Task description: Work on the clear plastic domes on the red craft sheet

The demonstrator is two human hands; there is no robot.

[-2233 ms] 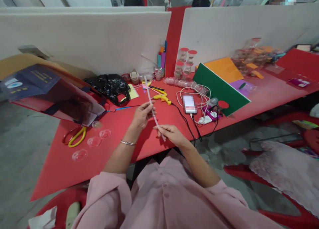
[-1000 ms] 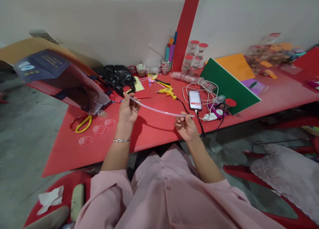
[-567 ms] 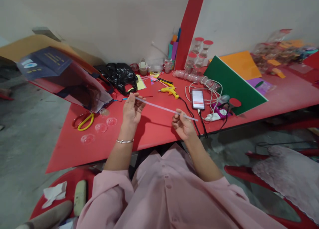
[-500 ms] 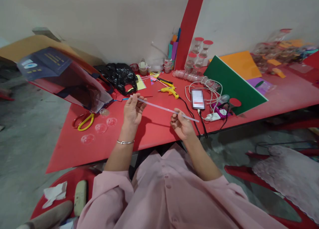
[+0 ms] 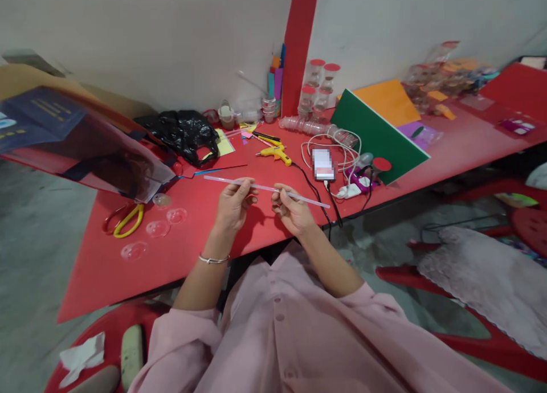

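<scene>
A long, translucent whitish glue stick point(image 5: 262, 187) is held nearly level above the red table. My left hand point(image 5: 236, 206) pinches it left of its middle, and the stick's left end juts out past the fingers. Right of the middle, my right hand point(image 5: 293, 209) grips it between thumb and fingers, with the other end pointing down to the right. Beyond the hands a yellow glue gun point(image 5: 276, 154) lies on its side, its black cord trailing toward the front edge. Several clear plastic domed pieces point(image 5: 158, 228) lie to the left, beside yellow-handled scissors point(image 5: 129, 219).
A black plastic bag point(image 5: 183, 132) and a large bag point(image 5: 85, 134) occupy the left rear. To the right are a phone point(image 5: 323, 164) with white cables, a leaning green board point(image 5: 376, 136) and clear bottles with red caps point(image 5: 316, 77). A red stool point(image 5: 113, 319) stands at lower left.
My left hand has slid inward from the glue stick's left end, and my right hand is also closer to the middle. The camera view has shifted to the right.
</scene>
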